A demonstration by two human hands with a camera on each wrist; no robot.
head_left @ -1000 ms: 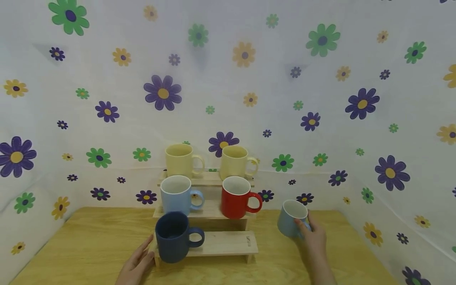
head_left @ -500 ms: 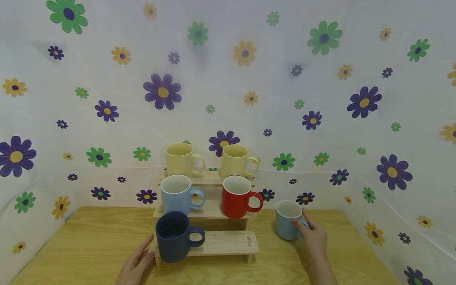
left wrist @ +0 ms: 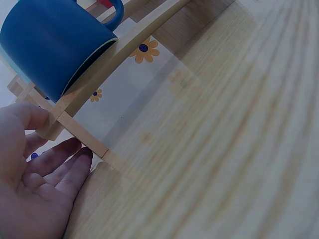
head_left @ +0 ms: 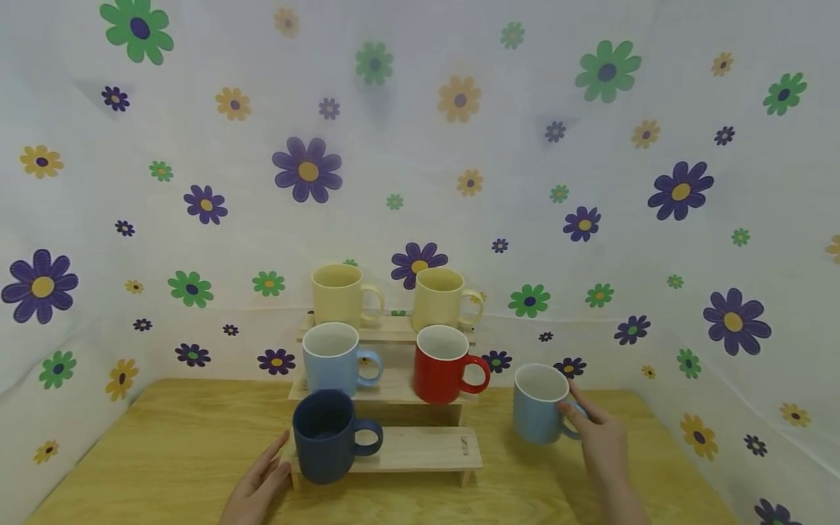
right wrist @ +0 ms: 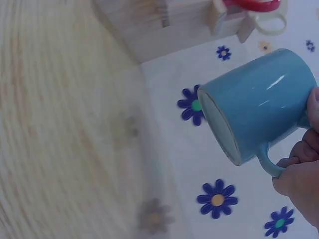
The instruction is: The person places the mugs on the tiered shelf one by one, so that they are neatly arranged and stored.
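My right hand grips a light blue mug by its handle, to the right of a stepped wooden rack. In the right wrist view the mug is tilted in the picture, its pale underside showing, held above the table. My left hand touches the left end of the rack's lowest step, fingers loosely bent beside its leg in the left wrist view. A dark blue mug stands on that step near this hand.
Another light blue mug and a red mug occupy the middle step. Two pale yellow mugs, one left and one right, stand on top. A flower-patterned cloth hangs behind the wooden table.
The light blue mug in my right hand shifts slightly left, then back right and up a little. My left hand keeps its place at the rack. The head view turns slightly left.
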